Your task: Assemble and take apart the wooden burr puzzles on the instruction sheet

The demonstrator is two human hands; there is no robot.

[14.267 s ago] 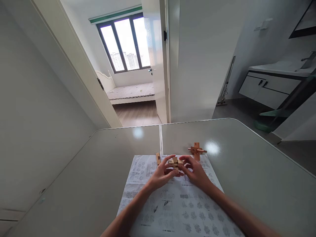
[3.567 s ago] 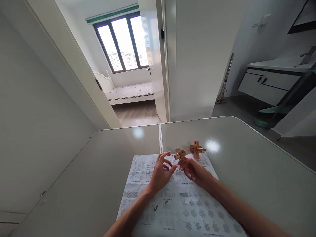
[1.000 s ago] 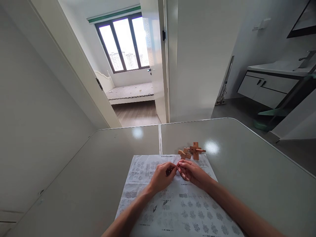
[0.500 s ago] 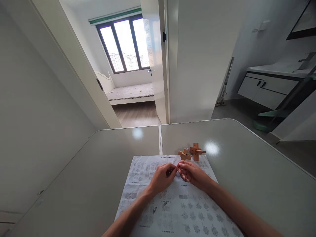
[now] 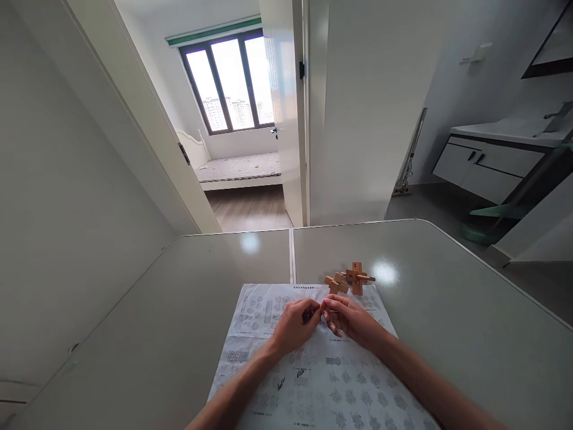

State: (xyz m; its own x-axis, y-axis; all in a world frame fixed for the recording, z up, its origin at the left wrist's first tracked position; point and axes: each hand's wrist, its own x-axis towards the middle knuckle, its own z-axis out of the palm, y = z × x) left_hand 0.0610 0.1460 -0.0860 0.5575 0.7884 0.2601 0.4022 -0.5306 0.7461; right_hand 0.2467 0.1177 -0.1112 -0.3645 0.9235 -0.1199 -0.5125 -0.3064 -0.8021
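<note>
My left hand point(image 5: 294, 323) and my right hand point(image 5: 348, 317) rest together on a printed instruction sheet point(image 5: 313, 382), fingers curled, their tips touching at the middle. What sits between the fingertips is too small to make out. Just beyond my right hand, at the sheet's far edge, stand two assembled wooden cross puzzles: a smaller one point(image 5: 336, 282) and, touching it on the right, a taller one with a round peg and a printed number point(image 5: 357, 277).
The sheet lies on a grey folding table point(image 5: 179, 334) with a seam down its middle. Beyond the table an open door leads to a bedroom with a window point(image 5: 233, 83). A vanity cabinet point(image 5: 487, 161) stands at the right.
Since a second ago my hands have stayed pinched together at the same spot; only the camera has shifted slightly. Earlier, my right hand set the smaller puzzle down beside the taller one.
</note>
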